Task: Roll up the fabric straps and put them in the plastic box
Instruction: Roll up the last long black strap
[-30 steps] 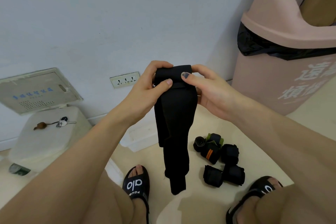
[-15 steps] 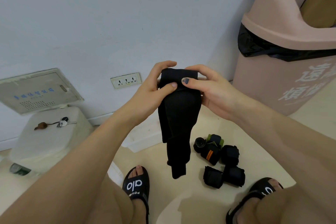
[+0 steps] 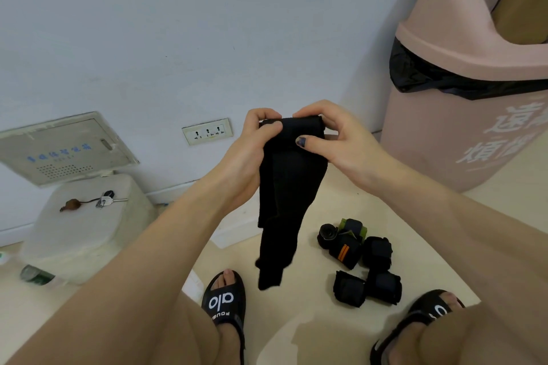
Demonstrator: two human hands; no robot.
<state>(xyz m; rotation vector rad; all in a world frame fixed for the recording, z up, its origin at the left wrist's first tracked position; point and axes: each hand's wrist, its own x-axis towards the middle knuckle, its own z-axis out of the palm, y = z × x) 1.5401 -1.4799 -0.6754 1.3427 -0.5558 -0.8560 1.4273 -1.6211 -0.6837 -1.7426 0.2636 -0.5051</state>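
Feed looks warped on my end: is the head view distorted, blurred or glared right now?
Head view: wide-angle bend curves the pink bin and wall panel near the edges; soft even light, no glare; both hands' grip on the black strap is sharp, though its folds vanish in the black.

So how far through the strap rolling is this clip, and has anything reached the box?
Done: about six rolled straps lie on the floor between the sandals. In hand: the left hand and right hand are rolling the top of a black strap; most of it hangs loose. Left: finishing this roll and boxing everything. The plastic box cannot be clearly identified in this view.
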